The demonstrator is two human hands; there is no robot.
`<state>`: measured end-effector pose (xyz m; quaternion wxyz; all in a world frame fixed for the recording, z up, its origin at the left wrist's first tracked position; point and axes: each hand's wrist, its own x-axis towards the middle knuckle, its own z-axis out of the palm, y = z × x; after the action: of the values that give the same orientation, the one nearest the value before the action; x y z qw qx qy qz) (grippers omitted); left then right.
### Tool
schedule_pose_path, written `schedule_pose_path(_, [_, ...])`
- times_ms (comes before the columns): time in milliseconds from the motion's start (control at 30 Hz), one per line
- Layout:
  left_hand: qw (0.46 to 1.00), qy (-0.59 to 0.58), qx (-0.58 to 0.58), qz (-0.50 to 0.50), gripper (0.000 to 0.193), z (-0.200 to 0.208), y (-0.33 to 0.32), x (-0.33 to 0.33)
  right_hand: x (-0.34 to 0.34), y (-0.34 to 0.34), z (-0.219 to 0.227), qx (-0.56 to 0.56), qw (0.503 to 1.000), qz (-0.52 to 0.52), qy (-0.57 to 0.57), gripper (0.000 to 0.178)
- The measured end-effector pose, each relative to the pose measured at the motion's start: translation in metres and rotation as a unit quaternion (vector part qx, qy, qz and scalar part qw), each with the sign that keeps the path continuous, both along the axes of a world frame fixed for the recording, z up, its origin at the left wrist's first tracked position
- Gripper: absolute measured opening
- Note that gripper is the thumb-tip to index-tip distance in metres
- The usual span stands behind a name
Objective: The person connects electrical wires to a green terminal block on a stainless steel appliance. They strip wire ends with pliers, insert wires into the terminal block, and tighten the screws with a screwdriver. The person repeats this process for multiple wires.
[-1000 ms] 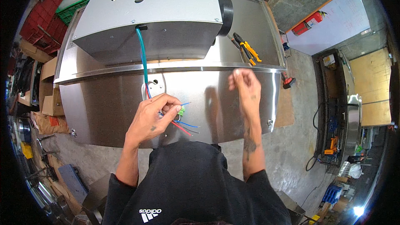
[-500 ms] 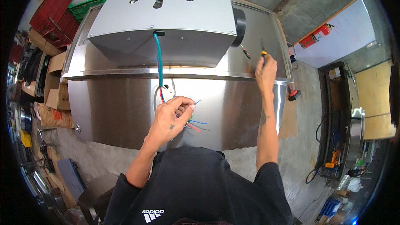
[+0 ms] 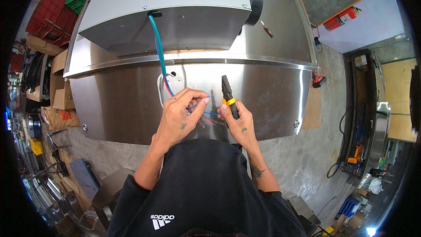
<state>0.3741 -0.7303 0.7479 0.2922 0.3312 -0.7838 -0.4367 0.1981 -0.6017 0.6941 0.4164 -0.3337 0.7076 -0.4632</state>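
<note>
My left hand, closed in a pinch, holds a thin blue wire whose end sticks out past the fingertips. My right hand is wrapped round the pliers, which have dark jaws and yellow-and-black handles; the jaws point away from me, just right of that wire end. Another blue wire stretches from under my left hand to my right fingertips; whether they touch it I cannot tell. Red wire ends hang below. A green-sheathed cable comes down from the grey metal box toward my left hand.
Under the box lies a wide stainless steel sheet-metal body with a raised ledge. A screwdriver rests on its far right part. A red power tool sits beyond the right edge. Cardboard boxes stand at left, a fire extinguisher far right.
My right hand has come from the far right of the steel surface to beside my left hand, bringing the pliers. The left hand keeps its pinch on the blue wire. The view has shifted slightly.
</note>
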Motion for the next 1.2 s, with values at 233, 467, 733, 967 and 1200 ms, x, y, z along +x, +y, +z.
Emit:
schedule_pose_path(233, [0.993, 0.030, 0.114, -0.024, 0.013, 0.012, -0.007, 0.014, -0.001, -0.006, -0.001, -0.062, 0.997, 0.031, 0.030, 0.035])
schedule_pose_path(467, [0.994, 0.041, 0.096, 0.016, 0.014, 0.007, -0.003, 0.013, 0.022, -0.005, 0.020, -0.050, 0.991, 0.116, -0.041, 0.038])
schedule_pose_path(733, [0.999, 0.040, 0.011, 0.007, 0.013, -0.006, -0.001, 0.012, 0.033, -0.003, 0.026, -0.016, 0.995, 0.098, -0.020, 0.041])
schedule_pose_path(967, [0.999, 0.032, -0.028, 0.020, 0.013, -0.004, 0.002, 0.008, 0.037, -0.004, 0.024, -0.051, 0.994, 0.089, 0.035, 0.040])
schedule_pose_path(1200, [0.998, 0.012, -0.061, 0.008, 0.014, -0.006, 0.001, 0.013, 0.039, -0.005, 0.023, -0.066, 0.992, 0.093, 0.057, 0.039])
